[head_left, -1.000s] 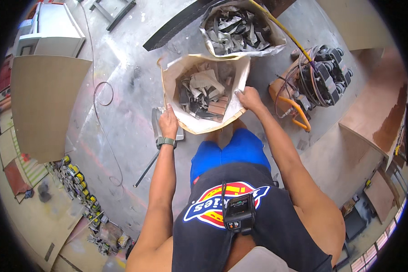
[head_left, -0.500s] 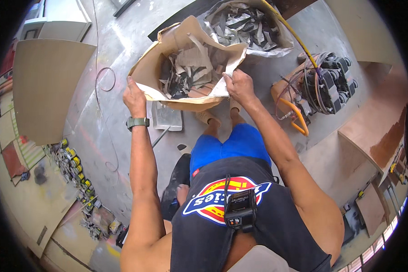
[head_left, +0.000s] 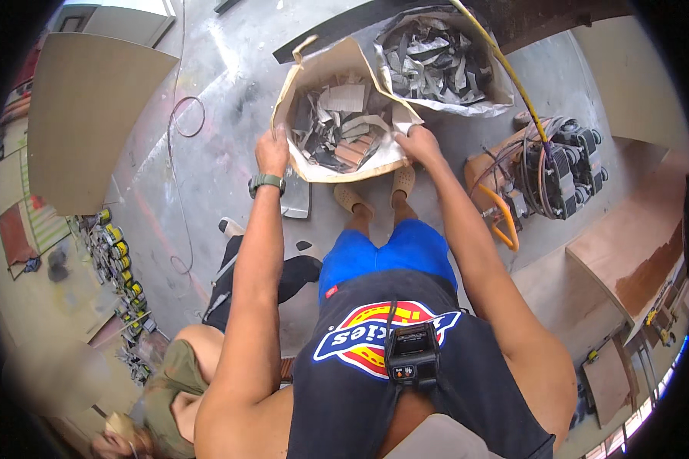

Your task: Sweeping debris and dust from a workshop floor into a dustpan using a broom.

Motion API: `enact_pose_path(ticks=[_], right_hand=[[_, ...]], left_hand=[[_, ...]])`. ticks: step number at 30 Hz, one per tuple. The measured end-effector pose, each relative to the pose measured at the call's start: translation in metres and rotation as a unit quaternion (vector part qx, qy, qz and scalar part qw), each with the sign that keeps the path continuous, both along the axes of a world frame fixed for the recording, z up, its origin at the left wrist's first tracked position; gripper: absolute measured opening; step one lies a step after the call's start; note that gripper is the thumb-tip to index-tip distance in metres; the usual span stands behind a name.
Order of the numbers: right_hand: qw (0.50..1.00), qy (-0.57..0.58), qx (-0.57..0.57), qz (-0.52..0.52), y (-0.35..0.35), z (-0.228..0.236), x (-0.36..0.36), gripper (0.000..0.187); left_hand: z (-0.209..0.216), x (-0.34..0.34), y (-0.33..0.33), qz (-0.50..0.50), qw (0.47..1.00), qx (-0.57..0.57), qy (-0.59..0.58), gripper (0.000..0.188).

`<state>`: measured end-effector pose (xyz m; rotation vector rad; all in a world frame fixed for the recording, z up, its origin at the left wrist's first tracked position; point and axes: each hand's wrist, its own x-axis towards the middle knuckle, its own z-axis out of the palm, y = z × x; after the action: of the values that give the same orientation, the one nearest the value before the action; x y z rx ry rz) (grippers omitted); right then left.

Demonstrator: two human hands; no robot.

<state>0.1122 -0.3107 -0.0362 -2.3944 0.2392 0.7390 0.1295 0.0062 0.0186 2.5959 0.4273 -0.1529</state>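
A wide-mouthed brown paper sack with a pale lining (head_left: 333,63) stands or hangs in front of my feet, its bottom hidden. Inside lie pale torn scraps (head_left: 343,97), dark strips and reddish-brown pieces. My left hand (head_left: 272,151) is closed on the sack's left rim. On the right rim, my right hand (head_left: 419,145) grips the folded edge between thumb and fingers. Just beyond, touching or nearly touching the sack, is a second sack with a whitish rim (head_left: 478,108), full of grey and black strips (head_left: 430,63).
A grey dustpan (head_left: 297,203) lies beside my left wrist. Right of the sacks sits a compressor-like machine (head_left: 560,180) with coiled hoses, an orange handle (head_left: 499,218) and a yellow hose (head_left: 505,67). Another person (head_left: 177,382) is low at the left, near several yellow-black power tools (head_left: 119,264).
The held sack has shifted right and its mouth has narrowed, with my hands closer together. More of the second sack shows. Another person has come into view at lower left.
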Motion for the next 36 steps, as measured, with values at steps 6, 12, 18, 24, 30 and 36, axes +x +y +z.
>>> enact_pose_path(ticks=[6,12,18,24,30,36], right_hand=[[0.967,-0.199,0.032,-0.154,-0.076,0.043,-0.003,0.036],[0.934,-0.292,-0.165,-0.122,-0.146,0.042,0.029,0.028],[0.941,-0.286,-0.160,-0.087,-0.158,0.052,0.042,0.032],[0.919,-0.333,-0.169,-0.128,-0.149,0.047,0.025,0.033],[0.877,-0.301,-0.324,-0.189,-0.230,0.040,0.024,0.044],[0.942,-0.048,-0.313,-0.110,-0.278,0.000,0.037,0.044]], left_hand=[[0.042,-0.035,-0.029,0.079,0.968,0.069,-0.227,0.036],[0.020,-0.045,-0.094,-0.052,0.993,-0.082,-0.071,0.049],[-0.011,-0.036,-0.126,-0.040,0.982,-0.169,0.078,0.065],[0.001,-0.038,-0.115,-0.046,0.982,-0.181,0.003,0.042],[0.028,-0.066,-0.049,0.111,0.957,-0.247,-0.102,0.021],[0.040,-0.118,0.009,0.168,0.966,0.115,-0.158,0.040]])
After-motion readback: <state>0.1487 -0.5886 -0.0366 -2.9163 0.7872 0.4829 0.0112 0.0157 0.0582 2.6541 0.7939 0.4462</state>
